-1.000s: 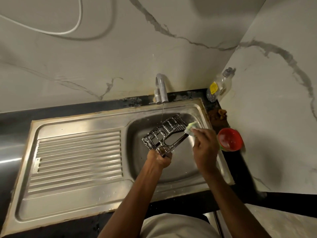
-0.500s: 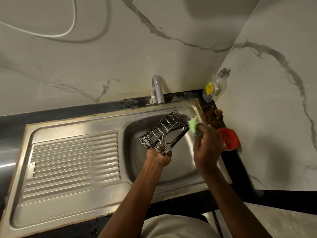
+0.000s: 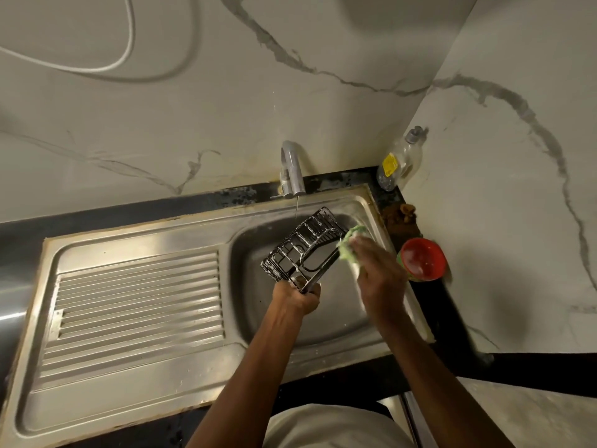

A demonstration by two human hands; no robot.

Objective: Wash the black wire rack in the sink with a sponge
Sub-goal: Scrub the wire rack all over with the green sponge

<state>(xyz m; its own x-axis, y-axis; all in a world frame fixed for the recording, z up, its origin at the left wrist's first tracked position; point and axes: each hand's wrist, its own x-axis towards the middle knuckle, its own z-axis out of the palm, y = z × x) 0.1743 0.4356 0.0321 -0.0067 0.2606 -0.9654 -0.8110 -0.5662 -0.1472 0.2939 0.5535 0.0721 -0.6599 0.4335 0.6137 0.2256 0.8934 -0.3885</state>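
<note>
The black wire rack (image 3: pixel 302 248) is held tilted over the basin of the steel sink (image 3: pixel 326 315), wet and glinting. My left hand (image 3: pixel 295 297) grips its near lower corner from below. My right hand (image 3: pixel 376 273) presses a green sponge (image 3: pixel 349 245) against the rack's right edge. A thin stream of water falls from the chrome tap (image 3: pixel 292 171) onto the rack's far end.
A ribbed draining board (image 3: pixel 135 305) fills the sink's left half. On the black counter at right stand a red bowl (image 3: pixel 421 258), a brown clump (image 3: pixel 400 213) and a clear soap bottle (image 3: pixel 400 160) in the corner. Marble walls close in behind and to the right.
My right hand and the sponge slid back and forth along the rack's right edge. My left hand kept its grip, and the rack stayed tilted under the tap.
</note>
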